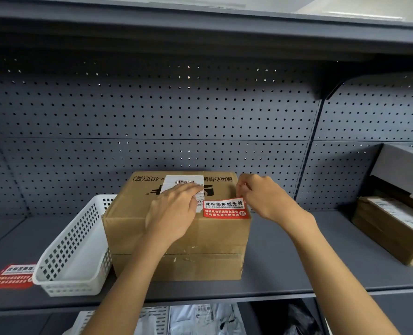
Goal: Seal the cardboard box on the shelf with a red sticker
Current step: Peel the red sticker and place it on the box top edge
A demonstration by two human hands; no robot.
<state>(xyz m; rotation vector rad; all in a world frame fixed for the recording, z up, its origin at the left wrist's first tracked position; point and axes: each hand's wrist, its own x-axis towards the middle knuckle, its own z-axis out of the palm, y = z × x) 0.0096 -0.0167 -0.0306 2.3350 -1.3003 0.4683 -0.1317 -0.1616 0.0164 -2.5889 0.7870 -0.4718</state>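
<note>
Parcel storeroom: grey pegboard shelving [152,117], labelled cartons [389,228], mailer bags [207,317].

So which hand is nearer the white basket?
Left. The left hand rests flat on the box beside the basket; the right hand is at the box's far right, by the red sticker.

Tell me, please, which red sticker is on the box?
The red sticker by the right hand, on the box top; the other lies on the shelf.
</note>
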